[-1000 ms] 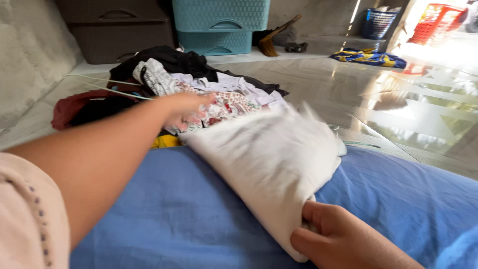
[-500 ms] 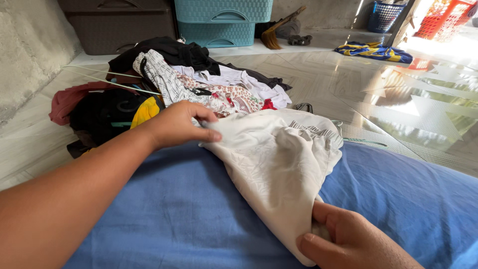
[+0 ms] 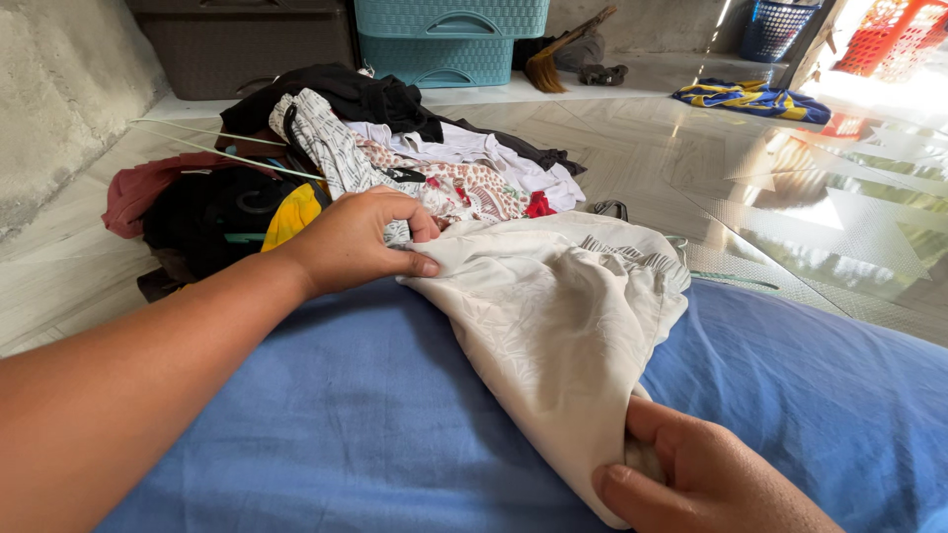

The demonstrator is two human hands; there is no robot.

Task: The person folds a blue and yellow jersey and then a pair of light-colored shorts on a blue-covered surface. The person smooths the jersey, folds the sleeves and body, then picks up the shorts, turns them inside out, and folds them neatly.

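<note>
A cream-white garment lies crumpled across a blue cloth spread in front of me. My left hand pinches the garment's far left corner between thumb and fingers. My right hand grips its near end at the bottom of the view, fingers curled over the fabric. A striped edge shows along the garment's far side.
A pile of mixed clothes lies on the tiled floor beyond my left hand. Teal drawers and a dark box stand by the far wall, with a broom. A blue-yellow cloth and baskets lie at far right.
My left hand has drawn back from the pile and closed on the garment's corner. The garment, blurred in motion before, now lies still and spread between both hands.
</note>
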